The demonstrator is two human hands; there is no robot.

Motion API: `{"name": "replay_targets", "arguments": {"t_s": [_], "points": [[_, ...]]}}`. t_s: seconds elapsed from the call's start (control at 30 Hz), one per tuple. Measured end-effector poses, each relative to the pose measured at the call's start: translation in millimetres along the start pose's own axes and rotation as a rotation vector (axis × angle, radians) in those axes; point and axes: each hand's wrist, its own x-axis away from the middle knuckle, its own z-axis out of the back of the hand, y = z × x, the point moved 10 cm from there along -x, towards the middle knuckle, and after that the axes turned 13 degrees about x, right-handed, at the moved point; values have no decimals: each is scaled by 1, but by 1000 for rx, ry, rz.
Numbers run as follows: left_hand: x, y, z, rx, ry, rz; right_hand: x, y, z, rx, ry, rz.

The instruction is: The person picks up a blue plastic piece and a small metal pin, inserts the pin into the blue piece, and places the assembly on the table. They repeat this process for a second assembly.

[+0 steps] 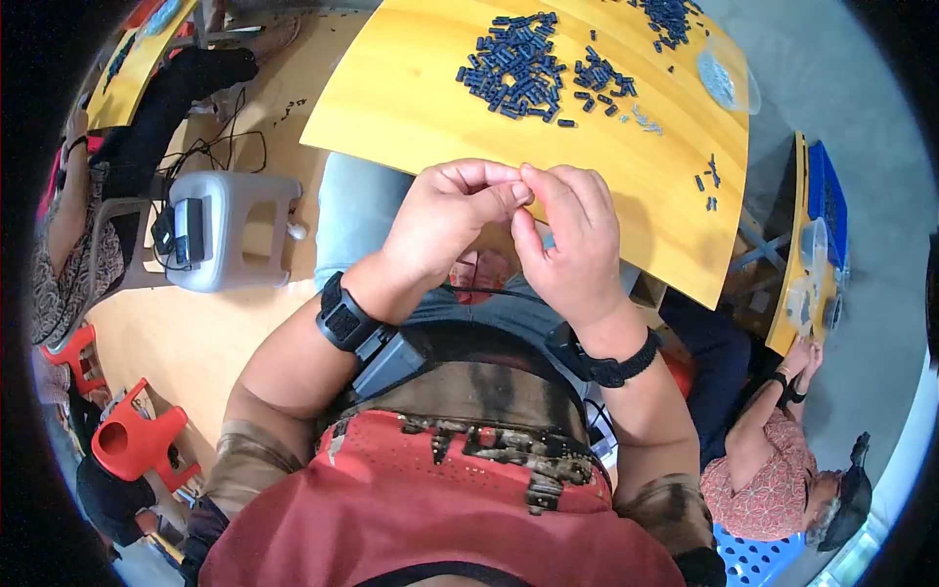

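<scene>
Above my lap, at the table's near edge, my left hand (pixel 445 215) and my right hand (pixel 577 235) meet with their fingertips together. Both are closed in a pinch. A tiny dark bit shows between the fingertips, mostly hidden, and I cannot make out its kind. Past my hands a heap of small black cylindrical parts (pixel 514 73) lies on the yellow table (pixel 411 103). To its right are a smaller cluster of black parts (pixel 602 76) and some small silvery pieces (pixel 644 121). Several dark parts (pixel 712 176) lie apart near the right edge.
A clear plastic tray (pixel 751 93) with small pale pieces sits at the table's far right. On the left stand a grey stool (pixel 235 230) with a device and cables on it, and a red stool (pixel 122 435). A co-worker (pixel 763 465) sits right, at another yellow table.
</scene>
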Motion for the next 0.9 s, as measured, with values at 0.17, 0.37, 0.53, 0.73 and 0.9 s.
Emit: {"name": "replay_targets", "arguments": {"t_s": [0.17,0.37,0.53,0.73,0.9], "points": [[-3,-11,5,24,10,114,-4,5,-2,-15,-40,26],[-12,-14,3,44,76,152,-7,21,-6,-61,-57,-16],[-20,-15,6,-12,7,221,-11,26,-8,-63,-125,-55],[-20,-20,8,-17,10,290,-4,32,-19,-145,-172,-150],[-27,-14,10,4,37,238,-9,41,-25,-219,-216,-206]]}}
